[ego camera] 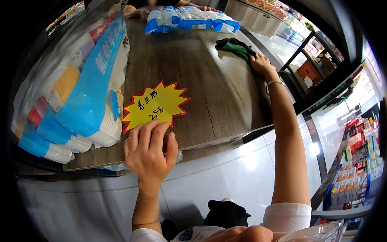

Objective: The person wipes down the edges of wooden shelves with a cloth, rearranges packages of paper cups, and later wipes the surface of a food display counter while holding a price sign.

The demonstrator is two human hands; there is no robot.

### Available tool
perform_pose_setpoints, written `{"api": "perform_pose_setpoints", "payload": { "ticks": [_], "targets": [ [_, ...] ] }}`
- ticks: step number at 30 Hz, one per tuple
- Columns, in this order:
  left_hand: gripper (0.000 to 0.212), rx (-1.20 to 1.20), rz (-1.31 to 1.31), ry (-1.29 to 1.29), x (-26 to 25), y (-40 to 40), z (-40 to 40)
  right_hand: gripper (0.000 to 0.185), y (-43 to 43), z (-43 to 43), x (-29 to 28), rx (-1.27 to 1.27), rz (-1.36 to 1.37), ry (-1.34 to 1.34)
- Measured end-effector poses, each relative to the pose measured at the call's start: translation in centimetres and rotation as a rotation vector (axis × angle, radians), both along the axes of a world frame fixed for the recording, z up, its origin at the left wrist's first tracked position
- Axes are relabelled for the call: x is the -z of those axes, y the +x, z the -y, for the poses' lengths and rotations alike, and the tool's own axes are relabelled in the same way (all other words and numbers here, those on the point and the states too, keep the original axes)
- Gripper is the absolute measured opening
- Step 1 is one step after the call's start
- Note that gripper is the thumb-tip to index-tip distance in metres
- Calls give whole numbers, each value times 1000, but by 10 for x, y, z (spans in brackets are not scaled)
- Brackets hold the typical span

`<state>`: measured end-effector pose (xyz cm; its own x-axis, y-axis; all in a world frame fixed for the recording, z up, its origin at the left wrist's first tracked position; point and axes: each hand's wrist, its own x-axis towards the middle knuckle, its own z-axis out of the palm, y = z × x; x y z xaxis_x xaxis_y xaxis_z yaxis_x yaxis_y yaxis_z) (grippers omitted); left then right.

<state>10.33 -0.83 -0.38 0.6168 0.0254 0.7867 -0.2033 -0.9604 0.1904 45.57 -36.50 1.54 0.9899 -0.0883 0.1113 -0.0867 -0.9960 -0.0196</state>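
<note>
My left hand (152,151) is over the near edge of the wood-grain tabletop, its thumb spread away from the fingers. Its fingertips meet the lower edge of a yellow starburst price card (157,104) with a red border and handwriting, which lies flat on the wood. Over at the right side of the table, my right hand (262,64) grips the end of a crumpled dark green and black cloth (235,48). The cloth lies on the tabletop, stretching left from the fingers. A bracelet circles my right wrist.
Plastic-wrapped stacks of paper cups (81,106) line the table's left side. Blue-and-white plastic packs (192,19) lie at the far edge, with another person's hands behind them. A dark shelf unit (317,60) and shelves of boxed goods (352,172) stand right.
</note>
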Motion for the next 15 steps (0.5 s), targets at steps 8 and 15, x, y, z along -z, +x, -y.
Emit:
{"api": "perform_pose_setpoints", "payload": {
  "ticks": [8,15],
  "targets": [
    [17,-11,-20,-39,-3,-1,3,50,-157,17,-2,-401,125,-88],
    [19,50,-85,-26,-7,-8,1,25,-314,13,-37,-614,352,21]
  ]
}}
